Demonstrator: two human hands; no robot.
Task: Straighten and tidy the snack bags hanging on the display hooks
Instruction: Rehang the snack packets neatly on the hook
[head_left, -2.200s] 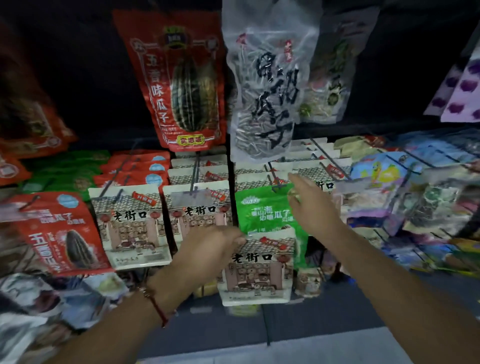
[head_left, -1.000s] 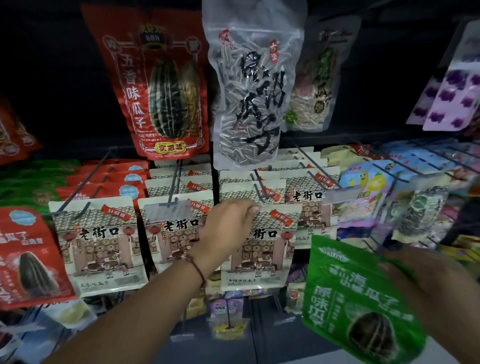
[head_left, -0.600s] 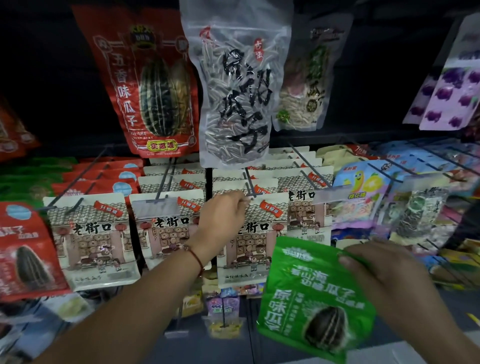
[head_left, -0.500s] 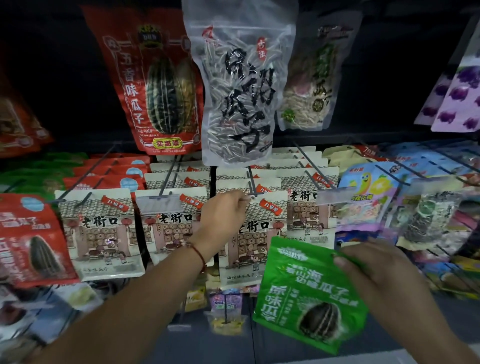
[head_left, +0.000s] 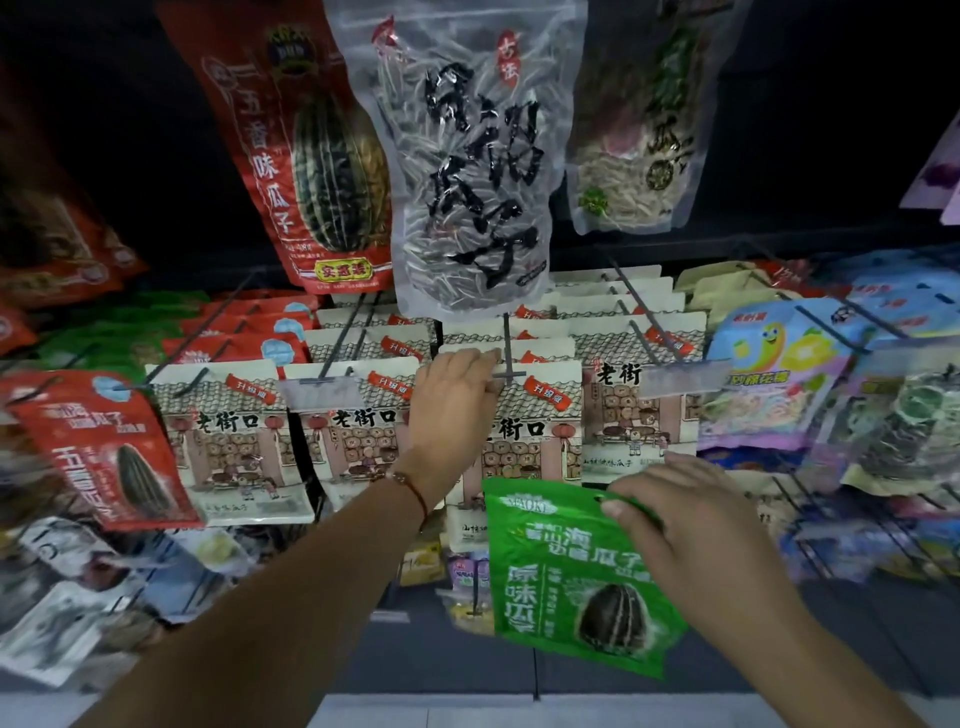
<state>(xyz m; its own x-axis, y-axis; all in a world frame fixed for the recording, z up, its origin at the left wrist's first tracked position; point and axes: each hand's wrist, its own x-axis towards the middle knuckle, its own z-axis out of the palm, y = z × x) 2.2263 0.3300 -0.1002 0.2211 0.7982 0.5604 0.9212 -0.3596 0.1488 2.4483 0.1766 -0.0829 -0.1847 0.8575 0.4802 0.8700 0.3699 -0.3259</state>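
- Head view: you are facing a dim display wall of snack bags hanging on metal hooks.
- Your left hand (head_left: 453, 410) is reaching up to the front cream-coloured bag (head_left: 535, 415) in the middle row; its fingertips are curling over that bag's top edge, just beside the hook (head_left: 506, 345) carrying it.
- A red cord bracelet (head_left: 413, 486) is sitting on your left wrist.
- Your right hand (head_left: 685, 540) is pinching the top right corner of a green bag (head_left: 561, 577), thumb on the printed front and fingers behind.
- The green bag is hanging free of any hook, tilted, low and in front of the cream-coloured bags, its lower edge over the dark shelf base (head_left: 441, 665).
- Further cream-coloured bags of the same design are hanging to the left (head_left: 228, 441) and to the right (head_left: 634, 415), each row stacked several deep on its hook.
- Above them, a large red bag (head_left: 306, 156) and a large clear bag of striped seeds (head_left: 467, 166) are hanging side by side, the clear one overlapping the red one's edge.
- A small red bag (head_left: 104, 452) is hanging tilted at the far left; a blue and yellow bag (head_left: 774, 374) is hanging at the right.
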